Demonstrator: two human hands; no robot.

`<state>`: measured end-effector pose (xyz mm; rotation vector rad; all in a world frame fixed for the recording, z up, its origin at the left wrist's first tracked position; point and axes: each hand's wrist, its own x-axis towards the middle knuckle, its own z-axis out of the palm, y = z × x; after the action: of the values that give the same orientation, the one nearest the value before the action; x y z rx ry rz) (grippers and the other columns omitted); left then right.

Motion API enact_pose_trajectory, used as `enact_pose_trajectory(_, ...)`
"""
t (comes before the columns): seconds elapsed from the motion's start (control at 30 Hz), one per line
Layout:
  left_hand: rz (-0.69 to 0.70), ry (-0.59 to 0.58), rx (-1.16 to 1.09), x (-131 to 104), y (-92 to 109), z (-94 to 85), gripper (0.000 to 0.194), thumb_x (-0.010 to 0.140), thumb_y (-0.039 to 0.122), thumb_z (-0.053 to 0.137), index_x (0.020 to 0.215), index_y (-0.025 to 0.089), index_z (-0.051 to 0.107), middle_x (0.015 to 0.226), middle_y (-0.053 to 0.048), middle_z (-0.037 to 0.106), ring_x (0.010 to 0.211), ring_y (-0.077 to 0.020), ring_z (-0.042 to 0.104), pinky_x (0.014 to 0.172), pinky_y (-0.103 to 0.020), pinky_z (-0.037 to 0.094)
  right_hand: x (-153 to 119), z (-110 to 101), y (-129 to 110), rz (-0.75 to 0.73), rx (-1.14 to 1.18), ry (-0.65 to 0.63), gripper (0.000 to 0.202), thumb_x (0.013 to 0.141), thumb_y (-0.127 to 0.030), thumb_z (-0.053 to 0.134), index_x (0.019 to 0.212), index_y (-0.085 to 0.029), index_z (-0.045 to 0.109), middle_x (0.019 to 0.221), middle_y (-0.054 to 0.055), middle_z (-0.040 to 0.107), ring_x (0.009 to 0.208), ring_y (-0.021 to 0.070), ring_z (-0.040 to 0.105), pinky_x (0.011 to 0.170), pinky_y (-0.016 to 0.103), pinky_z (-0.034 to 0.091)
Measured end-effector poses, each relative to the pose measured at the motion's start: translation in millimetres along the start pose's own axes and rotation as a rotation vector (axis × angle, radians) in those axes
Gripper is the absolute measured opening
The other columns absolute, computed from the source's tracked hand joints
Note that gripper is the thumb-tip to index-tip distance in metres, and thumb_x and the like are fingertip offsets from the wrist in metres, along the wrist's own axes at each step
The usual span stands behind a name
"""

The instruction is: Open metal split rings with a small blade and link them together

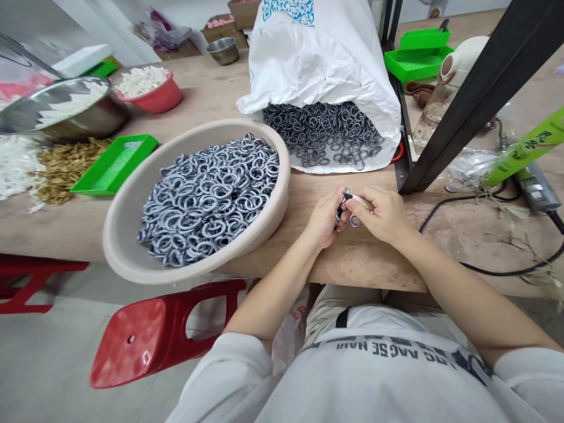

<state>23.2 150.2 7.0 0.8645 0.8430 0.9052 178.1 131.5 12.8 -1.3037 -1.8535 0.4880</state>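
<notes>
My left hand point(325, 218) is closed around a few small grey metal rings, partly hidden by its fingers. My right hand point(384, 215) meets it just above the table, fingers pinched on a slim pale piece point(362, 202) with a dark end; its kind is unclear. One grey ring point(355, 221) shows below the right fingertips, between the hands. To the left, a wide beige basin point(283, 176) is heaped with larger grey rings point(211, 200). Behind the hands, a white sack point(321, 64) lies with its mouth towards me, smaller dark rings point(326, 132) spilling inside it.
A black metal post point(458, 106) rises at the right, near a cable point(434, 211) and a green packet point(529, 147). Further left are a green tray point(145, 144), a red bowl point(161, 97) and a steel basin point(99, 114). A red stool point(132, 341) stands below the table edge.
</notes>
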Motion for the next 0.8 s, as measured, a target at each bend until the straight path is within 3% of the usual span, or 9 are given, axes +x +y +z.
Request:
enact_pose_trajectory(0.3,-0.018,-0.016,-0.018,-1,0,-0.1,0.046,0.083,0.058,0.062,0.067,0.019,0.043,0.049,0.006,0.041,0.038,-0.0046,0.031,0.037,-0.018,0.02,-2,1,-1,-0.019,-0.044,-0.05,0.038,0.095,-0.051,0.052,0.075,-0.021,0.065,0.072,0.002,0.065,0.071,0.0173,0.056,0.066,0.029,0.036)
enact_pose_trajectory(0.5,-0.003,-0.204,-0.015,-8,5,4.2,0.046,0.084,0.054,0.064,0.064,0.019,0.043,0.049,0.006,0.039,0.041,-0.0049,0.028,0.037,-0.018,0.021,10,-3,25,0.192,0.026,0.015,0.052,0.095,-0.062,0.044,0.073,-0.021,0.065,0.059,-0.001,0.055,0.058,0.015,0.049,0.058,0.028,0.032)
enact_pose_trajectory(0.57,0.017,-0.147,-0.059,-7,9,3.1,0.044,0.084,0.053,0.065,0.065,0.019,0.043,0.051,0.006,0.038,0.041,-0.0048,0.03,0.038,-0.018,0.023,11,-4,27,0.21,-0.066,-0.007,0.052,0.094,-0.065,0.046,0.078,-0.021,0.069,0.063,0.001,0.059,0.06,0.0161,0.052,0.058,0.029,0.032)
enact_pose_trajectory(0.67,0.078,0.016,-0.18,-1,17,-3.0,0.031,0.086,0.045,0.064,0.074,0.018,0.052,0.056,0.007,0.04,0.042,-0.0048,0.033,0.038,-0.017,0.026,4,-3,19,0.153,-0.317,-0.172,0.045,0.082,-0.066,0.064,0.09,-0.023,0.074,0.081,0.006,0.068,0.071,0.0209,0.06,0.059,0.03,0.032)
enact_pose_trajectory(0.8,0.166,0.127,-0.283,7,22,-13.7,0.015,0.084,0.029,0.064,0.096,0.02,0.062,0.06,0.007,0.046,0.045,-0.0045,0.04,0.037,-0.016,0.027,-3,2,13,0.105,-0.462,-0.284,0.036,0.072,-0.05,0.081,0.095,-0.024,0.076,0.1,0.009,0.07,0.081,0.0244,0.063,0.06,0.031,0.036)
